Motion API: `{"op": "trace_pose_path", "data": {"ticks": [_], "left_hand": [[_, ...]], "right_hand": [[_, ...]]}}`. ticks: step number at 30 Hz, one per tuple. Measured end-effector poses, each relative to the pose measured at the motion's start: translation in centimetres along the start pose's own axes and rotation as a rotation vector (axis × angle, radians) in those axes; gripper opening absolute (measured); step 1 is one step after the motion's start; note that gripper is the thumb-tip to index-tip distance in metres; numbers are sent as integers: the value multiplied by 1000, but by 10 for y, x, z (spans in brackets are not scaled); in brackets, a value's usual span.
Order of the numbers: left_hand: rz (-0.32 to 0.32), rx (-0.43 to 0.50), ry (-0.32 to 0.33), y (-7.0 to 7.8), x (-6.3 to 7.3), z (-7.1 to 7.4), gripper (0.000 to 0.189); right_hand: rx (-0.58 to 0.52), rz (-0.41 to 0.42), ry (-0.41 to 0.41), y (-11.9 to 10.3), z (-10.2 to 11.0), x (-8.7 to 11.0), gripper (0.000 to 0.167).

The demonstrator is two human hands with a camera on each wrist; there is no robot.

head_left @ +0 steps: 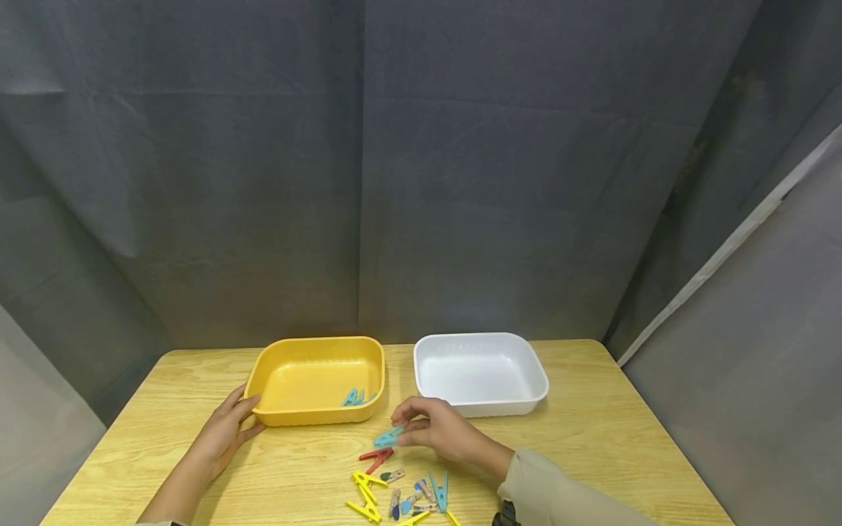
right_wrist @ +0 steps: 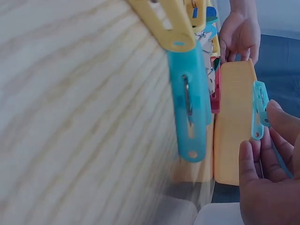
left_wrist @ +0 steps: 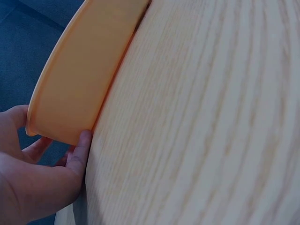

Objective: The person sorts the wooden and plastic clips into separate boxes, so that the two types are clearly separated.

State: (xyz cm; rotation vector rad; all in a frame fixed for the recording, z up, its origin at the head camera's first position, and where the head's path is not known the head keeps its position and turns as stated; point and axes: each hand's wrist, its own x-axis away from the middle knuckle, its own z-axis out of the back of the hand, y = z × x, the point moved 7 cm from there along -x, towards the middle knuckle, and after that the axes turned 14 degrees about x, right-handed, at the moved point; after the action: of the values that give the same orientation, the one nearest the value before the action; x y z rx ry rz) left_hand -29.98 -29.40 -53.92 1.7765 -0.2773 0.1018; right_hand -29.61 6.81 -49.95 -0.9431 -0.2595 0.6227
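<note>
My right hand (head_left: 437,429) pinches a light blue clothespin (head_left: 388,437) by one end, in the air in front of the gap between two trays. In the right wrist view the same clothespin (right_wrist: 259,110) sits between thumb and fingers. At the left end of the yellow tray (head_left: 314,417), my left hand (head_left: 226,427) grips the corner, thumb at the rim and fingers against the side wall. Light blue clothespins (head_left: 354,397) lie inside that tray at its right front corner. A red clothespin (head_left: 378,458) is on the table just below the held one.
Toward the near edge lie yellow clothespins (head_left: 365,491), another light blue clothespin (head_left: 439,492) and several small wooden clips (head_left: 395,504) with coloured decorations. The white tray (head_left: 483,409) stands right of the yellow one on the wooden table (head_left: 592,438). Grey curtains (head_left: 487,219) hang behind.
</note>
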Motion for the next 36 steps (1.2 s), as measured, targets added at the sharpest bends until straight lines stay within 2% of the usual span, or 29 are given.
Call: {"op": "trace_pose_path", "data": {"ticks": [15,25,36], "left_hand": [[11,13,15,-1,-2,1,74],[16,13,18,-1,-3,1,74],[4,12,9,1,-1,-1,71]], "right_hand": [[3,27,50,-9,1,-14,33],[14,33,116,-15,4,-25,29],[-4,2,204,-21,3,-38,28]]}}
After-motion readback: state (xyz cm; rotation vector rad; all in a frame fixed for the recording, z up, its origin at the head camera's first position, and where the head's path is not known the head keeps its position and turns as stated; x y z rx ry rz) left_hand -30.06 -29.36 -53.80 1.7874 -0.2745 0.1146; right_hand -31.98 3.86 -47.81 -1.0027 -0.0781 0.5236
